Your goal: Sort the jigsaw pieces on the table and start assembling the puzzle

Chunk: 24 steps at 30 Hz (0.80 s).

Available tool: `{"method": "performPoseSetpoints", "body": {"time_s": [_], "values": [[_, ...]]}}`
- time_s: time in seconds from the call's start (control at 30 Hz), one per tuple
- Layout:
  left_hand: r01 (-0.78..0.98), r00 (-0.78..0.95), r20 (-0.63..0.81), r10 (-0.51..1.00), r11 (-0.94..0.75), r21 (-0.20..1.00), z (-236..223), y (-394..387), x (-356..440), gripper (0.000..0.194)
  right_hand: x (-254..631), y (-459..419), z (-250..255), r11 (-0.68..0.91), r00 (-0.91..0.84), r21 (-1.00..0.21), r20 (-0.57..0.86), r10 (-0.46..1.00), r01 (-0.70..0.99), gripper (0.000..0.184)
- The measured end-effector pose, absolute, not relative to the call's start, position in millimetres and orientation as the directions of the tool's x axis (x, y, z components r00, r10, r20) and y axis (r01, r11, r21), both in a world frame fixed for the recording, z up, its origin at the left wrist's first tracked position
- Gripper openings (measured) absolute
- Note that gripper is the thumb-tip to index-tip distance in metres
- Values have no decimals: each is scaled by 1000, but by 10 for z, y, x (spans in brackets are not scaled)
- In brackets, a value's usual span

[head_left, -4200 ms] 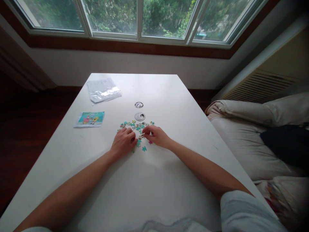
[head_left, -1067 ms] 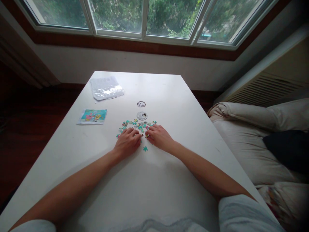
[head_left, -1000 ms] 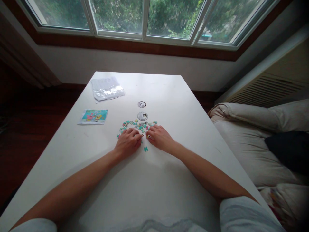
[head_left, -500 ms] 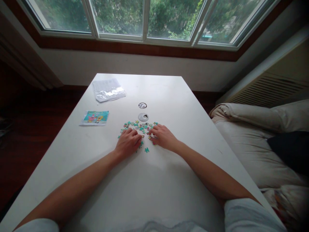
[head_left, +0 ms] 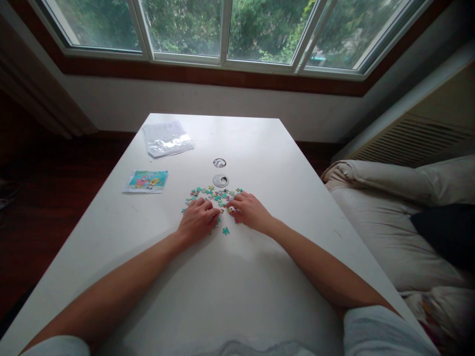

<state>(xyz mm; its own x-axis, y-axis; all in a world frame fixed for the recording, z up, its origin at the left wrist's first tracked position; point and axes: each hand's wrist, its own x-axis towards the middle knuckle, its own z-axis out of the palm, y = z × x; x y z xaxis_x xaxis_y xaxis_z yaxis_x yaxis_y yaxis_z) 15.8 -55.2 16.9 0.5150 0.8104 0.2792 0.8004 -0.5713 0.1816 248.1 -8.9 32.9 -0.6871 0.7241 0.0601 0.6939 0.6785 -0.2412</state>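
Small jigsaw puzzle pieces [head_left: 218, 196], mostly teal with some yellow and pink, lie loosely scattered on the white table [head_left: 237, 282]. My left hand [head_left: 199, 217] rests at the left of the pile with curled fingers. Its thumb and forefinger are closed at a small yellowish puzzle piece [head_left: 221, 211]. From the right, my right hand [head_left: 249, 208] reaches in with its thumb and fingers apart, and a few pieces lie between and beneath them. One teal piece [head_left: 226, 231] sits alone nearer to me. Both palms hide part of the pile.
A picture card with cartoon figures [head_left: 146, 182] lies to the left. Behind it is a clear plastic bag with paper [head_left: 166, 138]. Two round fittings [head_left: 220, 180] are set in the tabletop beyond the pieces. A beige sofa [head_left: 371, 212] stands along the right side.
My left fingertips have shifted very slightly to the right beside the yellowish piece. My right fingers have moved a little toward the left. The other things stay in place.
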Motion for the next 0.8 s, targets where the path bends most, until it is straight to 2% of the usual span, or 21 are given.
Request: {"method": "performPoseSetpoints", "body": {"time_s": [0.23,0.47,0.67,0.8], "values": [[773,560,251,790,-607,186,146,-559,161,22,2462,-95,356,652,-661,-220,40,750,726,13],[747,597,236,767,-639,184,158,-579,194,25,2474,-95,288,641,-652,-313,82,753,701,10],[760,582,243,776,-625,177,148,-584,188,26,2494,-79,284,645,-665,-382,96,740,662,17],[767,572,250,781,-618,173,162,-586,187,25,2487,-73,311,662,-674,-336,96,732,670,15]]}}
